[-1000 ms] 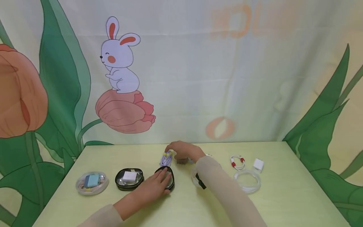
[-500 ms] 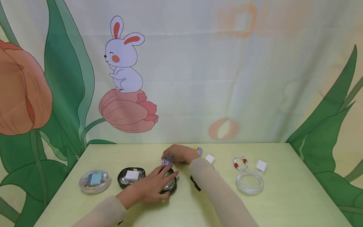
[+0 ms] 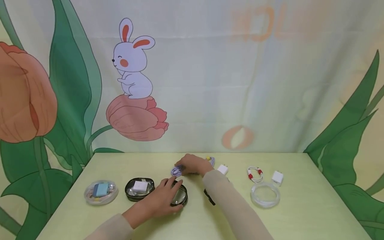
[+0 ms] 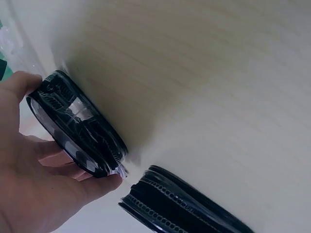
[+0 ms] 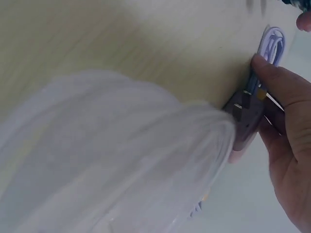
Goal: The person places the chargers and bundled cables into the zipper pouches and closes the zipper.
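My left hand [image 3: 164, 196] is clamped on the black case [image 3: 180, 196], thumb at its near end, fingers over its far end and side. Call this case the landmark. It rests on the table [image 3: 288, 220]; see-through window, dark edge with a zip showing in the left wrist view.

My right hand [image 3: 194, 164], just beyond the landmark, pinches a lilac cable [image 3: 176, 171] plus a dark plug [image 5: 244, 115]. Thumb on the cable, plug against the fingers. Cable coiled, its loop just past the landmark's far end. Hands apart but near each other. Can't tell if cable touches landmark.

Left of landmark: second case [image 3: 132, 194], also black, with a white charger [image 3: 140, 187] at its window; on top or inside, can't tell. Farther left: round clear case [image 3: 93, 199] with a blue charger [image 3: 101, 189] and cables.

Right of landmark and farther back: another lilac bundle [image 3: 212, 161], yellow tie, partly behind my right hand; next to it a white adapter [image 3: 222, 169]. Well right: white cord [image 3: 255, 174] with red ties, white cube [image 3: 277, 177], clear ring [image 3: 265, 195]. Rabbit backdrop [image 3: 192, 93] behind everything.
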### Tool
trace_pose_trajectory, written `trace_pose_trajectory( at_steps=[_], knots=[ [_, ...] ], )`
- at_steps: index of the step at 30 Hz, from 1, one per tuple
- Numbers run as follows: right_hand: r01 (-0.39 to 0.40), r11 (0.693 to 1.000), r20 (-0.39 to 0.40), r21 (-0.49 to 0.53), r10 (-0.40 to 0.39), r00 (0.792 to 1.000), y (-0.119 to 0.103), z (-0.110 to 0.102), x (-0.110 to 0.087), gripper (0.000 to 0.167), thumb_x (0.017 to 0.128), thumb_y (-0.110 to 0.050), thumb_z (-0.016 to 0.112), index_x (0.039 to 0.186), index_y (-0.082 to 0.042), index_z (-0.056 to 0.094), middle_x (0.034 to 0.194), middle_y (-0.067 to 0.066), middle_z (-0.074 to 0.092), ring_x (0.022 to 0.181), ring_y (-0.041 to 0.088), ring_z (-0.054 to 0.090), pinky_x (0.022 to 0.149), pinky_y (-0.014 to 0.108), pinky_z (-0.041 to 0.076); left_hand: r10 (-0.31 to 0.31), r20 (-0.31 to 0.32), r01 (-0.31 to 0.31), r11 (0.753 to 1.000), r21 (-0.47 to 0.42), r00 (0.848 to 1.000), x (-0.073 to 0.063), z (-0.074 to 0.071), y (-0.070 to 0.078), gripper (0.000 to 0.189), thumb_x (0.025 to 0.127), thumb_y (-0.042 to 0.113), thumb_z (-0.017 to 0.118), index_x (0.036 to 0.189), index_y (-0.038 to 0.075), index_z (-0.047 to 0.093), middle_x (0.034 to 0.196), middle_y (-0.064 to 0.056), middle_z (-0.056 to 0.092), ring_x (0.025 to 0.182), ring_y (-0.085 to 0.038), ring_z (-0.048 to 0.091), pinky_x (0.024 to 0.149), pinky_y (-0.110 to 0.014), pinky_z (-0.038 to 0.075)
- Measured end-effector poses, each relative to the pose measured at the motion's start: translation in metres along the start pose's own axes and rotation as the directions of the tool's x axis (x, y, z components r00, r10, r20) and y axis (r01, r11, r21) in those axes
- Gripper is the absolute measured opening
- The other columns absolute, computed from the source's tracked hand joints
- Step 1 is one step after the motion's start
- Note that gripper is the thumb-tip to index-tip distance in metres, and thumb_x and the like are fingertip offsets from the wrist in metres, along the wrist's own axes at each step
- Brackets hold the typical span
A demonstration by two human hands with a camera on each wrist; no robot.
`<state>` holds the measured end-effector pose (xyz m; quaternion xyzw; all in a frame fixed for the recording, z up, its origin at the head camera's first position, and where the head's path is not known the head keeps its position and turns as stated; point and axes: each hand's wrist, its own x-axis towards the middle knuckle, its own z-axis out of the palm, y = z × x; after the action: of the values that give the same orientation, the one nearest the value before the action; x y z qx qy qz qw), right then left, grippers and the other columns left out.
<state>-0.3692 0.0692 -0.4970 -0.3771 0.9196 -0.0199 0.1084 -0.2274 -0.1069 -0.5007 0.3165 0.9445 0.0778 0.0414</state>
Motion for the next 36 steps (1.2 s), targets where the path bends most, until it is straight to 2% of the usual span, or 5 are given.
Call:
trace_pose_trajectory(
  at_steps=[8, 12, 15, 27, 36],
  knots=[
    [0.07, 0.99, -0.118, -0.125, -0.085, 0.989, 0.001, 0.005, -0.003, 0.033, 0.093, -0.025, 0.076, 0.126, -0.019, 0.074, 0.112, -0.007, 0.075, 0.098, 0.009, 0.068, 0.09, 0.025, 0.053, -0.056, -0.04, 0.054, 0.996, -0.069, 0.998, 0.001, -0.001, 0.0, 0.083, 0.093, 0.049, 0.071, 0.152, 0.001, 0.039, 0.156, -0.03, 0.031, 0.139, -0.049, 0.037, 0.105, -0.055, 0.046],
    [0.069, 0.987, -0.186, -0.143, -0.095, 0.978, 0.002, 0.009, 0.0, 0.018, 0.092, -0.022, 0.075, 0.109, -0.018, 0.079, 0.088, -0.008, 0.073, 0.073, 0.007, 0.057, 0.073, 0.025, 0.05, -0.054, -0.077, 0.047, 0.995, -0.087, 0.996, 0.001, 0.001, -0.001, 0.084, 0.09, 0.048, 0.075, 0.151, 0.0, 0.041, 0.153, -0.03, 0.035, 0.137, -0.05, 0.039, 0.102, -0.056, 0.048],
    [0.044, 0.993, -0.233, -0.113, -0.07, 0.97, 0.002, 0.009, 0.002, 0.013, 0.09, -0.02, 0.074, 0.101, -0.018, 0.079, 0.077, -0.01, 0.066, 0.065, 0.008, 0.047, 0.067, 0.025, 0.045, -0.065, -0.112, 0.053, 0.993, -0.105, 0.992, 0.0, 0.002, -0.001, 0.087, 0.087, 0.048, 0.079, 0.149, 0.0, 0.043, 0.149, -0.03, 0.039, 0.135, -0.049, 0.042, 0.102, -0.056, 0.048],
    [0.016, 0.991, -0.291, 0.136, 0.025, 0.956, 0.007, -0.012, -0.003, 0.01, 0.088, -0.02, 0.075, 0.096, -0.014, 0.077, 0.067, -0.01, 0.055, 0.061, 0.008, 0.04, 0.06, 0.021, 0.034, -0.067, -0.211, 0.044, 0.993, -0.111, 0.975, 0.003, 0.001, -0.003, 0.091, 0.077, 0.045, 0.088, 0.145, 0.001, 0.047, 0.144, -0.025, 0.044, 0.129, -0.043, 0.051, 0.104, -0.053, 0.047],
    [-0.024, 0.963, -0.291, 0.268, 0.105, 0.951, 0.012, -0.025, -0.024, 0.031, 0.089, -0.023, 0.08, 0.117, -0.01, 0.077, 0.097, 0.001, 0.078, 0.085, 0.01, 0.073, 0.077, 0.025, 0.057, -0.07, -0.21, 0.043, 0.99, -0.131, 0.975, 0.005, 0.0, -0.002, 0.092, 0.073, 0.044, 0.091, 0.144, 0.003, 0.049, 0.144, -0.023, 0.045, 0.127, -0.043, 0.052, 0.102, -0.053, 0.049]
  ],
)
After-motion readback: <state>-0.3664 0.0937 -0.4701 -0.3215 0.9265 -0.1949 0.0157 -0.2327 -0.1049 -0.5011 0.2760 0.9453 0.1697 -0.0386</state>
